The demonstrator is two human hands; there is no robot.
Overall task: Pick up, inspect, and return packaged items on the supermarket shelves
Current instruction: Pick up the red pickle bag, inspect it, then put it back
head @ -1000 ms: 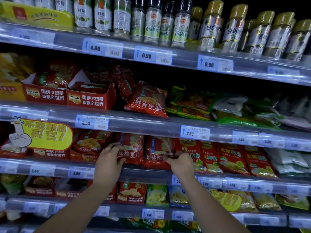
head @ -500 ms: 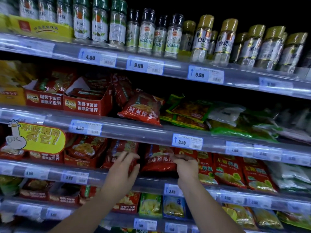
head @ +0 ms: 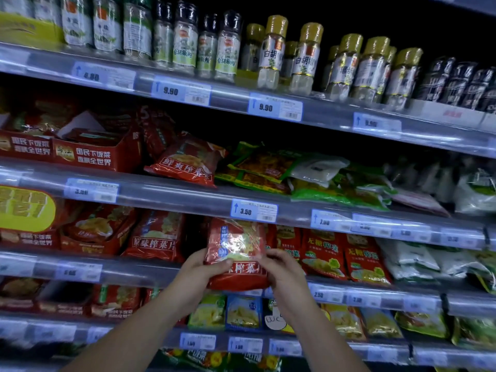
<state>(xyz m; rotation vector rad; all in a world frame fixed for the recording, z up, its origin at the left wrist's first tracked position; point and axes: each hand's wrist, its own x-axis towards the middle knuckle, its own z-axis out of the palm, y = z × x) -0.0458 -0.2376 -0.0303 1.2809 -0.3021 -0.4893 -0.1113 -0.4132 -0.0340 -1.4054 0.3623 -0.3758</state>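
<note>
Both hands are holding a red glossy plastic packet (head: 236, 248) with a blue strip and white lettering, just below the centre of the frame. The left hand (head: 201, 269) is gripping the packet's lower left edge, with its thumb lying across the front and its fingers going behind. The right hand (head: 284, 272) is grasping the lower right edge, its fingers curling onto the front.

The packet is standing upright in front of the shelves. Its top is reaching just under a blue-and-white price tag (head: 254, 211) reading 3.50, and its lower part is covering the grey metal shelf rail (head: 134, 269). Whether it is touching the stock behind it cannot be told.

Just left of it, a matching red pouch (head: 155, 237) is leaning on the same shelf. Just right, red-and-green sachets (head: 322, 253) are standing side by side. At middle left, red cardboard display boxes (head: 96, 154) are sitting on the shelf above. In the upper right, glass spice jars with gold caps (head: 308, 55) are lining the top shelf. A yellow oval sign (head: 24, 210) is showing at the left edge.
</note>
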